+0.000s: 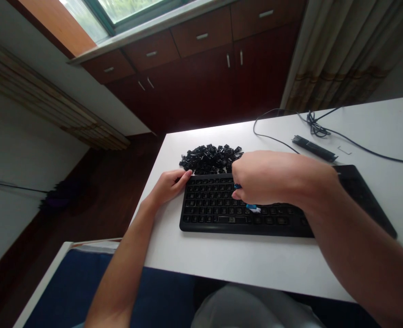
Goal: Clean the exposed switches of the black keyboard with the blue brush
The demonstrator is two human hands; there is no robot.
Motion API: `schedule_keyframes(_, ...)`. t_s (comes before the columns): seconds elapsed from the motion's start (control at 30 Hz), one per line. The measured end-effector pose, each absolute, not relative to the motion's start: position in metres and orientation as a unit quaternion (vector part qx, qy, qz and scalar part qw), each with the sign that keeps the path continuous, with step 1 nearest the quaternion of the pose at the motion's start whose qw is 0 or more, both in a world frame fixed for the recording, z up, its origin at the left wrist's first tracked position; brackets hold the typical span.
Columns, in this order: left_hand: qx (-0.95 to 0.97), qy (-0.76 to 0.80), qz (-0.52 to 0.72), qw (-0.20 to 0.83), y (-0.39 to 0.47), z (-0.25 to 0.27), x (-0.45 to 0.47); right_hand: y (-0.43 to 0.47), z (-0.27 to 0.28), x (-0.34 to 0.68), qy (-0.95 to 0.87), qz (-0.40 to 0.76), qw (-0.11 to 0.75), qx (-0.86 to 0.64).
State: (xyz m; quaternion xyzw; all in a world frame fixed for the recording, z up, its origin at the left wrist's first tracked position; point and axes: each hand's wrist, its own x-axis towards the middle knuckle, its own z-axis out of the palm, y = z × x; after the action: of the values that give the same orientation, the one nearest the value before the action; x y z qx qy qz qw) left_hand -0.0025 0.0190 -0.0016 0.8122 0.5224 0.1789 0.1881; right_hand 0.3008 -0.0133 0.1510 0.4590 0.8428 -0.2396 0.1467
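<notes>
A black keyboard (218,226) lies on the white table, its keycaps off and the rows of bare key sockets showing. My left hand (171,184) grips its upper left corner, with the thumb at the edge and the other fingers curled. Over the middle of the keyboard, my right hand (267,177) is closed around a blue toothbrush (251,207). Its white bristles point down at the lower key rows, while most of the handle is hidden in the fist. Loose black keycaps (208,158) are heaped just behind the keyboard, between my hands.
A black cable (319,130) lies coiled at the back right of the white table (242,259). Near it are a long black plastic piece (314,148) and a thin bent wire (344,150). Dark red cabinets (194,86) stand beyond the table.
</notes>
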Motion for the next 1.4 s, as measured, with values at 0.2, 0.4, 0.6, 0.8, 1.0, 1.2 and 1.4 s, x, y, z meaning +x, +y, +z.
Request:
schedule_keyframes(0.2,0.813,0.519,0.186,0.189,0.019,-0.001,-0.003,-0.013,0.152,0.298,0.878,-0.233,0.087,0.409)
schedule_keyframes(0.4,0.814,0.516,0.189,0.190,0.019,-0.002,-0.004,-0.011,0.148,0.300,0.886,-0.245,0.106,0.379)
schedule_keyframes(0.6,0.812,0.519,0.184,0.192,0.019,0.000,-0.004,-0.013,0.150,0.296,0.885,-0.247,0.117,0.377)
schedule_keyframes(0.8,0.812,0.519,0.184,0.193,0.018,0.001,-0.005,-0.016,0.151,0.296,0.879,-0.230,0.121,0.401)
schedule_keyframes(1.0,0.815,0.515,0.185,0.193,0.018,0.002,-0.006,-0.019,0.156,0.296,0.871,-0.238,0.128,0.411)
schedule_keyframes(1.2,0.816,0.510,0.195,0.188,0.017,0.003,-0.006,-0.020,0.154,0.297,0.883,-0.226,0.101,0.399)
schedule_keyframes(1.4,0.815,0.515,0.187,0.189,0.017,0.003,-0.007,-0.021,0.154,0.300,0.878,-0.219,0.102,0.412)
